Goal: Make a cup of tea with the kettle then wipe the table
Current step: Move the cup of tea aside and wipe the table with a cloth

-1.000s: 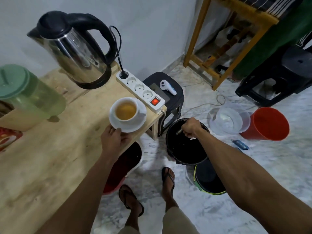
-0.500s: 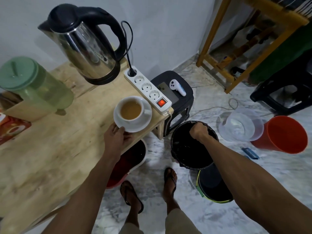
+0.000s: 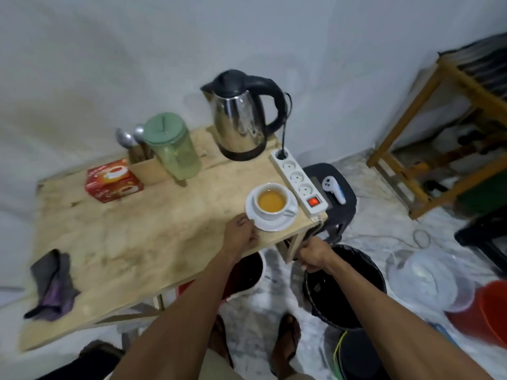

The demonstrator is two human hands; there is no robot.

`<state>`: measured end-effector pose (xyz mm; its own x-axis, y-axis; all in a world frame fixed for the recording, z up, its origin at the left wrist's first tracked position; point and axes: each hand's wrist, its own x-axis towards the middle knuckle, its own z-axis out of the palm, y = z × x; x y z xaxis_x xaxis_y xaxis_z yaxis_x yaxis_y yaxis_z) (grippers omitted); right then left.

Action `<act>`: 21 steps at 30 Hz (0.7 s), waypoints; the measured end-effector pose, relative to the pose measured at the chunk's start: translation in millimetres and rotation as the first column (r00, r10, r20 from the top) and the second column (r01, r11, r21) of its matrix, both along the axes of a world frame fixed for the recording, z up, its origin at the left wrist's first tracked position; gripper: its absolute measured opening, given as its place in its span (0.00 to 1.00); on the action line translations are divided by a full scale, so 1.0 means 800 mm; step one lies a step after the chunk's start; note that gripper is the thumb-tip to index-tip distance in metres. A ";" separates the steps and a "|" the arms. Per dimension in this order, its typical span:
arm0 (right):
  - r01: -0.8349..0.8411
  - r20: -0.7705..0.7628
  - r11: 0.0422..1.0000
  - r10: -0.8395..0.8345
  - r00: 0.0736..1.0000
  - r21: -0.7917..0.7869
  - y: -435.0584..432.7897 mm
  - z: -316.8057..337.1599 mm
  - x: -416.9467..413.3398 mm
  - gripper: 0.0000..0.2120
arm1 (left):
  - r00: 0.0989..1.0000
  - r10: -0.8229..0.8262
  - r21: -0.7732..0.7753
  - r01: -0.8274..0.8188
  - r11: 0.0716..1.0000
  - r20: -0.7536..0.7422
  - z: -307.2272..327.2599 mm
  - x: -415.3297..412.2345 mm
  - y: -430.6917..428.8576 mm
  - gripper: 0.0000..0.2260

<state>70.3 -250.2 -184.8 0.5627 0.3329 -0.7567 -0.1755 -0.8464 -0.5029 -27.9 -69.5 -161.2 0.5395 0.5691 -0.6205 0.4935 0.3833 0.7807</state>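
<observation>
The pale, rough wooden table [image 3: 131, 242] is broad and bare in its middle. At its back edge stands the shiny steel kettle [image 3: 241, 119] with a black handle, beside a green lidded jug [image 3: 172, 146]. A crumpled dark cloth [image 3: 52, 283] lies near the left front corner. The round white cup [image 3: 273, 201] of amber tea sits on its saucer [image 3: 270, 226] at the right front corner, just beside the power strip [image 3: 299, 182]. The left hand [image 3: 241, 234] pinches the saucer rim. The right hand [image 3: 312, 256], a second ago over the black bin [image 3: 354, 294], has risen near the table corner, clenched; on what, I cannot tell.
</observation>
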 end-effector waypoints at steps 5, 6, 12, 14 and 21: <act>-0.144 -0.055 0.985 0.150 0.987 0.090 0.061 0.035 -0.025 0.08 | 0.999 0.050 0.005 -0.050 0.999 -0.002 0.022 -0.037 0.028 0.13; -0.165 -0.060 0.981 0.172 0.983 0.098 0.076 0.045 -0.031 0.08 | 0.998 0.065 0.013 -0.065 0.998 0.009 0.024 -0.047 0.037 0.13; -0.326 0.087 0.934 0.316 0.945 0.145 0.204 0.087 -0.106 0.13 | 0.995 0.095 0.225 -0.087 0.970 -0.026 0.026 -0.168 0.127 0.12; -0.404 0.171 0.901 0.377 0.910 0.159 0.250 0.090 -0.135 0.14 | 0.990 0.047 0.422 0.014 0.906 -0.135 0.017 -0.213 0.156 0.14; -0.657 0.321 0.732 0.588 0.743 0.179 0.432 0.106 -0.273 0.13 | 0.905 -0.085 0.694 0.378 0.613 -0.417 -0.021 -0.342 0.216 0.18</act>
<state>-148.3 95.1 -99.6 0.2975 0.8346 -0.4636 0.4912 -0.5502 -0.6753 -301.3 103.7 -177.9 0.5811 0.7904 -0.1937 0.7448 -0.4206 0.5181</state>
